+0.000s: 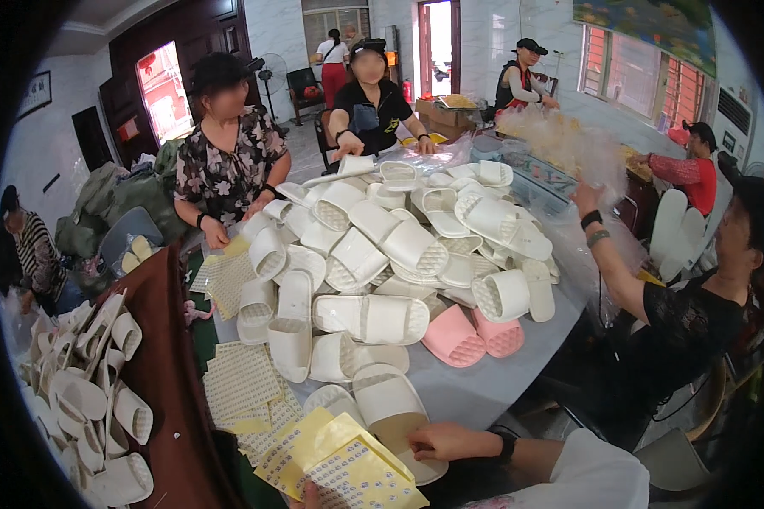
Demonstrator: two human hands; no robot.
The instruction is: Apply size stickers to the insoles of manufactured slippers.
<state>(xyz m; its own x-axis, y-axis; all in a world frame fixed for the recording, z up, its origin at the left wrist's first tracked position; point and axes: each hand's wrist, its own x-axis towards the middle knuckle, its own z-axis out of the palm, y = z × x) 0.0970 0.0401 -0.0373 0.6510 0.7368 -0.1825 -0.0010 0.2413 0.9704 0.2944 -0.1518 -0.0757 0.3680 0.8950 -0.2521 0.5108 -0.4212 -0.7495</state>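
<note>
At the lower edge, my left hand (308,497) shows mostly as a thumb, closed on yellow sticker sheets (361,477) printed with rows of small marks. My right hand (454,442), with a dark band on its wrist, is pinched closed against the beige insole of a white slipper (388,392). Whatever its fingertips hold is too small to make out. Just beyond, a large heap of white slippers (370,318) covers much of the grey table. Two pink slippers (454,336) lie at the heap's near right side.
More sticker sheets (242,382) lie left of the heap. Another pile of white slippers (93,390) is at the far left, beside a brown cloth-like surface (174,407). Co-workers sit around the table; one person's arm (611,259) reaches in from the right, near clear plastic bags.
</note>
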